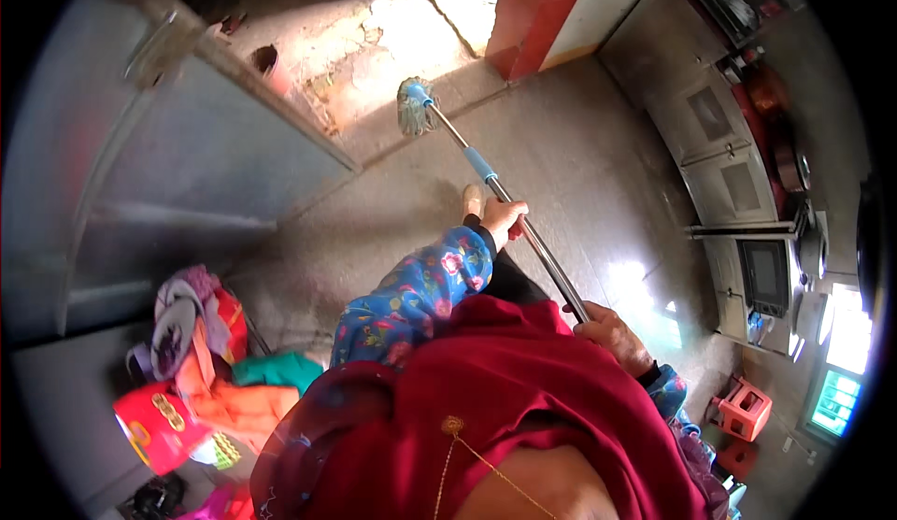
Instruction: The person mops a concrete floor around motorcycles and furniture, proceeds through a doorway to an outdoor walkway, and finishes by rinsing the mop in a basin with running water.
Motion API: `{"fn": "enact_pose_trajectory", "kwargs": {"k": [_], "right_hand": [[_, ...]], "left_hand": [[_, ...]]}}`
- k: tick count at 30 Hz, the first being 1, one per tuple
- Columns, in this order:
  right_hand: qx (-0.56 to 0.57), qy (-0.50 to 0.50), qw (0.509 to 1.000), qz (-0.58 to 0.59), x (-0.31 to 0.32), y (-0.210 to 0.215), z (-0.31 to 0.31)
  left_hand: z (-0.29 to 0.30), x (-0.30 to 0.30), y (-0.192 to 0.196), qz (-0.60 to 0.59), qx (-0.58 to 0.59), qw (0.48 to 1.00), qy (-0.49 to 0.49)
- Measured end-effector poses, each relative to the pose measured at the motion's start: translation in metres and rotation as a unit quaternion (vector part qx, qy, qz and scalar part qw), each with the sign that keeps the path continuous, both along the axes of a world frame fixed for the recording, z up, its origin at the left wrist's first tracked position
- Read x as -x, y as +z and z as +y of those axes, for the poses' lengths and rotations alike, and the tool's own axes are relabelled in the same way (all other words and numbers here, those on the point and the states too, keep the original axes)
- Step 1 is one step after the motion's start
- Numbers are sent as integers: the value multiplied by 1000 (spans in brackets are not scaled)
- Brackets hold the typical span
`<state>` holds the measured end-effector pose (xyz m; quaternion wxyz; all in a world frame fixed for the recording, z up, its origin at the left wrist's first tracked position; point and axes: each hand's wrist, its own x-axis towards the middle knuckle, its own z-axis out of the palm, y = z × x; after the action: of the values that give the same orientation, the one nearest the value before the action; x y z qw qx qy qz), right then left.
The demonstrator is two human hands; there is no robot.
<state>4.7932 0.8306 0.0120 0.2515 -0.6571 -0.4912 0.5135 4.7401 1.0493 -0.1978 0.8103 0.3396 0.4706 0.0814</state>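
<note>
A mop (547, 256) with a shiny metal pole slants across the middle of the head view. Its stringy grey-green head (416, 113) with a blue hub is at the doorway threshold, ahead and a little left. Below a light-blue sleeve on the pole, my left hand (505, 222) wraps around the metal. My right hand (612, 336) is closed around the pole's near end, close to my body. Floral blue sleeves with dark cuffs cover both arms. One of my feet (473, 200) shows beside the left hand.
A metal door (215, 137) stands at the left, with a bucket (271, 67) beyond it. Clothes and bags (206, 361) are heaped at lower left. Cabinets (724, 160) line the right side, near a microwave-like appliance (766, 277) and red plastic stools (745, 408). A red-and-white wall (542, 15) borders the doorway.
</note>
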Motion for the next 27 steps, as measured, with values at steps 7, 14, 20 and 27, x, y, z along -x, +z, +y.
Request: {"fn": "enact_pose_trajectory", "kwargs": {"k": [7, 14, 20, 27], "right_hand": [[228, -170, 929, 237, -70, -27, 249], [109, -182, 911, 353, -226, -15, 444], [28, -252, 960, 115, -305, -46, 583], [-282, -179, 930, -153, -361, -90, 873]], "left_hand": [[227, -34, -25, -3, -26, 998, 64], [428, -159, -19, -99, -74, 977, 176], [674, -253, -29, -157, 71, 974, 148], [867, -366, -4, -223, 290, 929, -46]]}}
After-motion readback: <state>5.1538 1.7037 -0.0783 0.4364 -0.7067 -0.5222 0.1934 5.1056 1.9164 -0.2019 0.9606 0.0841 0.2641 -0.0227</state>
